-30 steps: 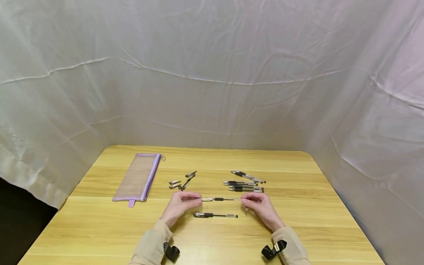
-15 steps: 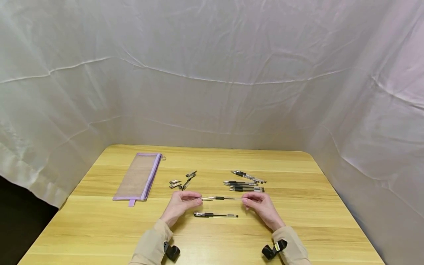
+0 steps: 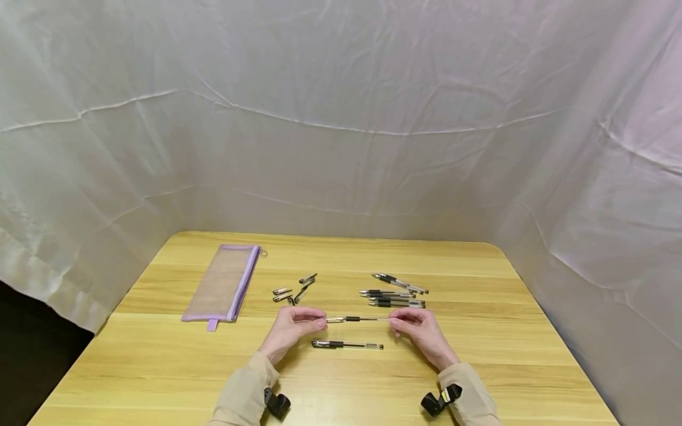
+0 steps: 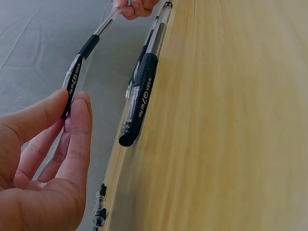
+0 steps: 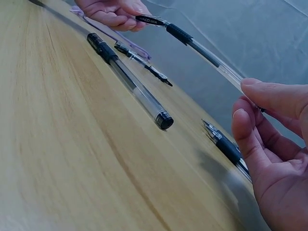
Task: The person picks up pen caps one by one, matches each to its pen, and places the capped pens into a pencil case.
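Between both hands a clear gel pen (image 3: 353,319) with a black grip is held level above the table. My left hand (image 3: 290,330) pinches it at the capped end; the cap (image 4: 74,77) with its black clip shows between thumb and fingers in the left wrist view. At the other end, my right hand (image 3: 420,336) pinches the clear barrel (image 5: 231,77) near its tip. Another capped gel pen (image 3: 346,345) lies on the table just in front of the held one.
Several loose pen caps (image 3: 304,289) lie beyond my left hand. Several uncapped pens (image 3: 394,303) lie beyond my right hand, tips to the left. A purple mesh zip pouch (image 3: 221,284) rests at the table's left. Grey cloth (image 3: 341,165) hangs around the wooden table (image 3: 522,355).
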`<state>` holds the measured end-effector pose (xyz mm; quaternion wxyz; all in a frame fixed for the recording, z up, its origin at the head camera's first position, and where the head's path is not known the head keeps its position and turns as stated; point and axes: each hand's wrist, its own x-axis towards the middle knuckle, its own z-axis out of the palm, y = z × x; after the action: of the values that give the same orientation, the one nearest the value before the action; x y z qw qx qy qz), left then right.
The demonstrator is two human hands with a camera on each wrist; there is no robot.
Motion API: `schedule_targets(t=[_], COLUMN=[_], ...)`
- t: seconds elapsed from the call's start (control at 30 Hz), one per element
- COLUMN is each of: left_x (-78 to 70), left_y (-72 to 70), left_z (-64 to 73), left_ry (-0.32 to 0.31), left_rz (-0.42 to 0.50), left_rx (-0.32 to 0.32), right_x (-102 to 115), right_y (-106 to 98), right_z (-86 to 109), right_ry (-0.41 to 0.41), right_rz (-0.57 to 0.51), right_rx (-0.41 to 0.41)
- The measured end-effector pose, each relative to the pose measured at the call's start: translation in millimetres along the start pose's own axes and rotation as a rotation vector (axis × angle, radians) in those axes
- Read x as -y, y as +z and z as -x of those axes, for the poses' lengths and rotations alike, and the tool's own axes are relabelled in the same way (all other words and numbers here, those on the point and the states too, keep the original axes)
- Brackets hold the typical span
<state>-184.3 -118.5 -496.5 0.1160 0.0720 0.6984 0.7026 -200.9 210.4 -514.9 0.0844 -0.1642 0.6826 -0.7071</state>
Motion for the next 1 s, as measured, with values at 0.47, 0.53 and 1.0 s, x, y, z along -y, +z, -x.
schedule_targets(t=[0.47, 0.53, 1.0], left_x=[1.2, 1.0, 2.2], left_y=[3.3, 3.5, 2.5], left_z=[-2.3, -2.1, 0.1], left_ry=[0.023, 0.025, -0.011], left_rz=[0.006, 0.006, 0.058], left_rx=[0.033, 0.034, 0.038], right_x=[-2, -2, -5], right_y=[5, 5, 14], right_z=[-2.5, -2.7, -4.3], right_ry=[-0.026, -0.023, -0.033], right_rz=[-0.032, -0.036, -0.017], right_rx=[0.036, 0.033, 0.013])
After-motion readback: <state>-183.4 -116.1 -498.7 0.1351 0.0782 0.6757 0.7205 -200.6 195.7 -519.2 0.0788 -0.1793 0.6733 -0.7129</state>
